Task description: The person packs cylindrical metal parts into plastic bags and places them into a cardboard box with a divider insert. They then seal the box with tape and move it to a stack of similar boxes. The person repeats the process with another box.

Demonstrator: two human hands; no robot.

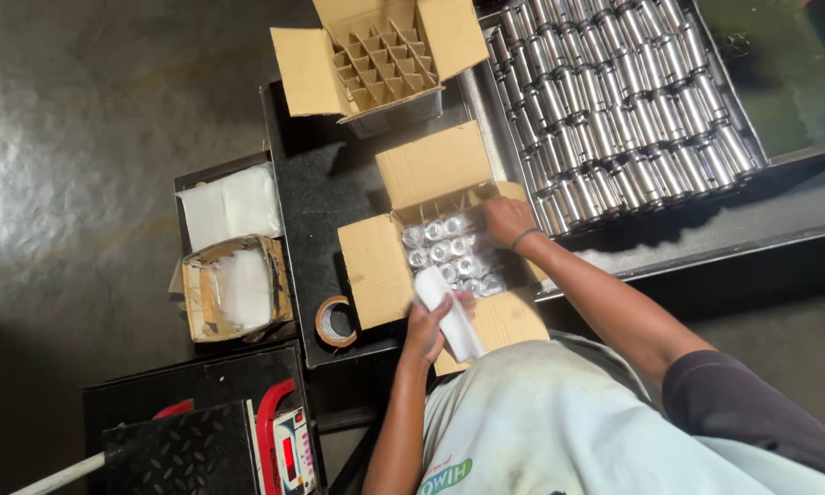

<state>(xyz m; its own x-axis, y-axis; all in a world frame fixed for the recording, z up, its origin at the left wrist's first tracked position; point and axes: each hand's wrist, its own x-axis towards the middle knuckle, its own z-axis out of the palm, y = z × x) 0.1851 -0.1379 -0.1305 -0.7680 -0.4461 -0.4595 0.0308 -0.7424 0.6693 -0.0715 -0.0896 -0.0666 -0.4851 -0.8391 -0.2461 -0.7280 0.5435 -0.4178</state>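
So the person is leaning over an open cardboard box [380, 266] sitting mid-frame on a black desk [311, 197], and the box is packed with shiny silver cans [444, 249] standing upright in rows. The left hand [428, 325] is coming up from about 6 o'clock, forearm nearly straight up the frame, fingers wrapped around a white rolled sheet [449, 313] that's angled across the box's near edge. The right hand [507, 220] is reaching in from 4 o'clock, arm stretched long with a dark band on the wrist, resting at the box's far right corner by the flap; its fingers are curled down toward the cans, but can't tell whether they're actually pinching anything.

At 1 o'clock there's a big tray of cans [628, 101], lying in rows. At 12 o'clock an empty box with cardboard dividers [380, 60] is sitting open. A roll of brown tape [335, 322] is lying just beside the box at 8 o'clock.
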